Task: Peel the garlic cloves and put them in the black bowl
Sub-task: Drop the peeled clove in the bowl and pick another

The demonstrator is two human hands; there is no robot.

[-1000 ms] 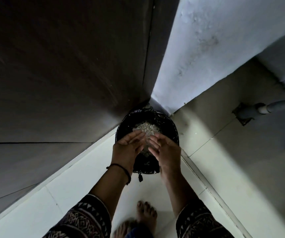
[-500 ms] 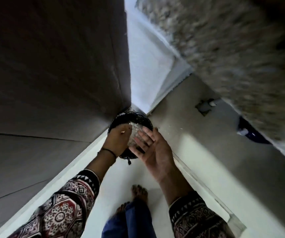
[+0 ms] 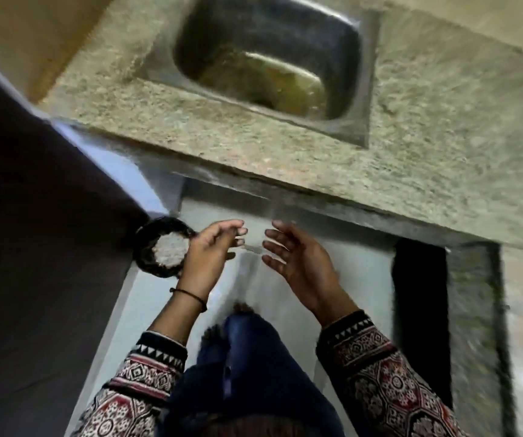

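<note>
My left hand (image 3: 209, 250) and my right hand (image 3: 298, 260) hang side by side over the pale floor, palms turned toward each other, fingers spread and holding nothing. Low on the floor to the left of my left hand stands a black-lined bin (image 3: 142, 247) with a heap of pale garlic skins (image 3: 170, 250) inside. My left wrist covers the bin's right edge. No garlic cloves and no black bowl show in this blurred view.
A speckled stone counter (image 3: 411, 146) runs across the top with a steel sink (image 3: 342, 86) set into it, brownish residue at its bottom. A dark cabinet face (image 3: 33, 216) fills the left. A dark gap (image 3: 418, 310) opens under the counter at right. My bare feet (image 3: 216, 335) stand below.
My head has lifted from the bin toward the counter and sink. Both hands have come away from over the bin, moved right and drawn apart.
</note>
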